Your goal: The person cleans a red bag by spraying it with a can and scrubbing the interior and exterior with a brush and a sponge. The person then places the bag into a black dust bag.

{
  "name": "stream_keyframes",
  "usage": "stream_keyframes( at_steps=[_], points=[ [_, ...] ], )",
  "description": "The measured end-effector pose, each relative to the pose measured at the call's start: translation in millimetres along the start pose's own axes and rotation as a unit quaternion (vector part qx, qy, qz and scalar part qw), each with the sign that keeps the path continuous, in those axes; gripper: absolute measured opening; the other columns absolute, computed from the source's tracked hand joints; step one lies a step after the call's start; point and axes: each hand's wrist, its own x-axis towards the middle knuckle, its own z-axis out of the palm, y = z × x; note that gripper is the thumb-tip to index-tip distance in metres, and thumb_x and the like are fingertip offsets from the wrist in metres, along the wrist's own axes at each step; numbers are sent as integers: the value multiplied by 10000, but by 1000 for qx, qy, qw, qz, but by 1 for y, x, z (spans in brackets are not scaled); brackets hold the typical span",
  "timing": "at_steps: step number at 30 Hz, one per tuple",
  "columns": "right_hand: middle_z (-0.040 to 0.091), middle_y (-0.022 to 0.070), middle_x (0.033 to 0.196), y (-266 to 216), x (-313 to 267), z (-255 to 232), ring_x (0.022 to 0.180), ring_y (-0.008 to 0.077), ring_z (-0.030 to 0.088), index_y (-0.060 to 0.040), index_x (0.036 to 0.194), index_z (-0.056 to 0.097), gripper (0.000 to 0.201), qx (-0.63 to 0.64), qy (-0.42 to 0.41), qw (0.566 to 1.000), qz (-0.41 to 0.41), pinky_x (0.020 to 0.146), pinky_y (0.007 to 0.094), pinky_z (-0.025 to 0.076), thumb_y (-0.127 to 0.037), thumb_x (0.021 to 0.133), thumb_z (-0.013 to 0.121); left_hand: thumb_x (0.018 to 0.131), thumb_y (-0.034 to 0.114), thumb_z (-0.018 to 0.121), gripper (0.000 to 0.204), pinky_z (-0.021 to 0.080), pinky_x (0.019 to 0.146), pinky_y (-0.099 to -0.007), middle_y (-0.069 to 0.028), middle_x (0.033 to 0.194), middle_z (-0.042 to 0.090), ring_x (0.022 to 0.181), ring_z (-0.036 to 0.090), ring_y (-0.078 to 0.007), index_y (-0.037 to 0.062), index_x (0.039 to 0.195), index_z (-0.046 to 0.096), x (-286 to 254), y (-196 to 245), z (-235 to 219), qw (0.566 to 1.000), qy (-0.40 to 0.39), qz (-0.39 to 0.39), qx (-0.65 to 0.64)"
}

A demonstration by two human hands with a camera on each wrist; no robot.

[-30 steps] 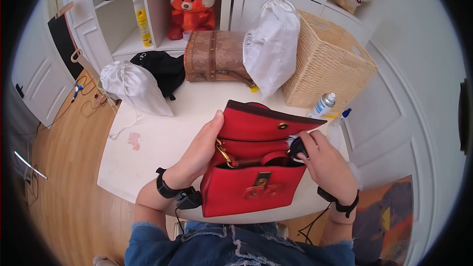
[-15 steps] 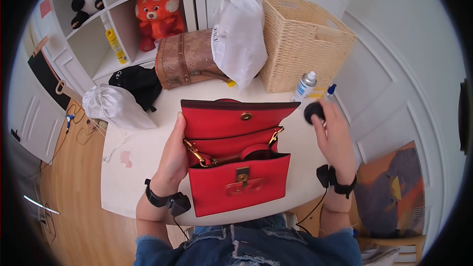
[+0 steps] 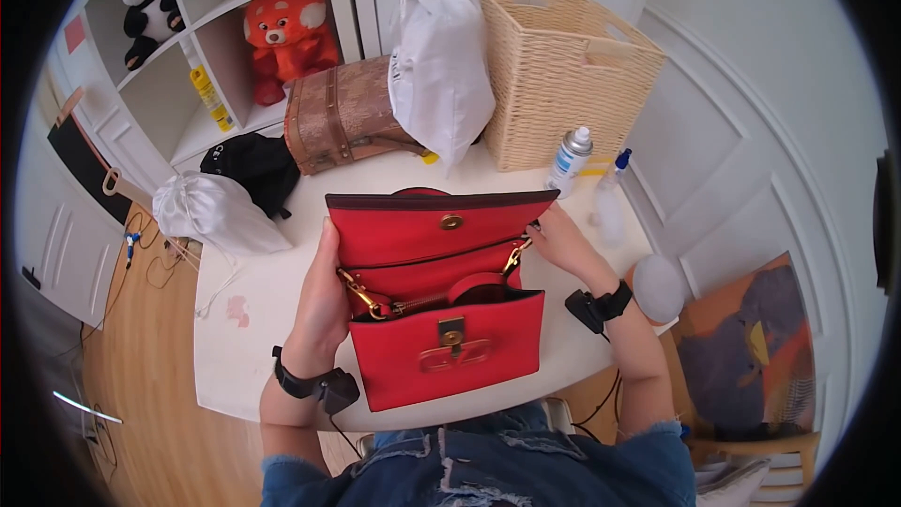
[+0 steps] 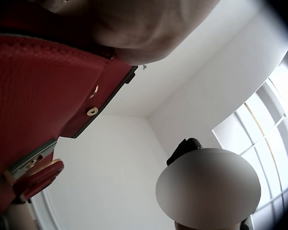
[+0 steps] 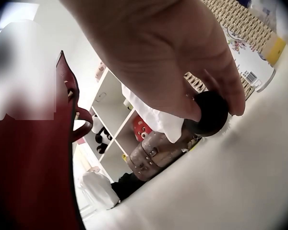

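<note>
A red handbag (image 3: 446,347) is held upright at the table's near edge, its flap (image 3: 413,230) raised and its main pocket open, with a red strap folded inside. My left hand (image 3: 322,305) grips the bag's left side; in the left wrist view that hand (image 4: 144,28) is above the red leather. Beyond the bag's right edge is my right hand (image 3: 568,249), its fingertips partly hidden by the flap. In the right wrist view, the right hand (image 5: 173,57) pinches a round black object (image 5: 210,114) with pale bristles close to the white tabletop.
On the white table (image 3: 249,347) stand a spray can (image 3: 569,164), a clear bottle with a blue top (image 3: 610,197), a wicker basket (image 3: 563,84), a brown trunk-like case (image 3: 343,117), white cloth bags (image 3: 439,66) and a black cloth bag (image 3: 251,169). Shelves with plush toys are behind.
My right hand has come away from the bag's opening with the black object, swung out right, then moved back left beside the bag's right edge. My left hand keeps its grip.
</note>
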Motion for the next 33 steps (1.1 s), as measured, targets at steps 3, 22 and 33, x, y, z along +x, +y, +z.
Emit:
stream_keyframes(
  at_steps=[3, 22, 33],
  points=[
    [496, 214, 1091, 12, 1, 4, 1006, 410, 546, -3, 1205, 456, 419, -42, 0, 999, 9, 860, 428, 473, -30, 812, 598, 1035, 442, 278, 539, 437, 1017, -339, -106, 1327, 540, 1190, 552, -198, 35, 1349, 437, -3, 5, 5, 1000, -4, -9, 22],
    [451, 59, 1386, -77, -15, -46, 1223, 149, 468, -9, 1390, 362, 519, 617, -154, 768, -76, 971, 317, 422, -55, 912, 561, 1031, 453, 286, 546, 476, 975, -334, -95, 1305, 557, 1162, 572, -184, 34, 1345, 442, 1, 3, 2, 999, 12, -30, 36],
    [579, 133, 1234, -91, -2, -30, 1091, 190, 588, 27, 1238, 542, 392, 587, -1, 809, -29, 953, 338, 476, -261, 972, 549, 999, 334, 470, 450, 497, 944, -331, -120, 1239, 584, 1102, 586, -154, 27, 1323, 414, 5, -8, -3, 988, -118, 85, -41]
  ],
)
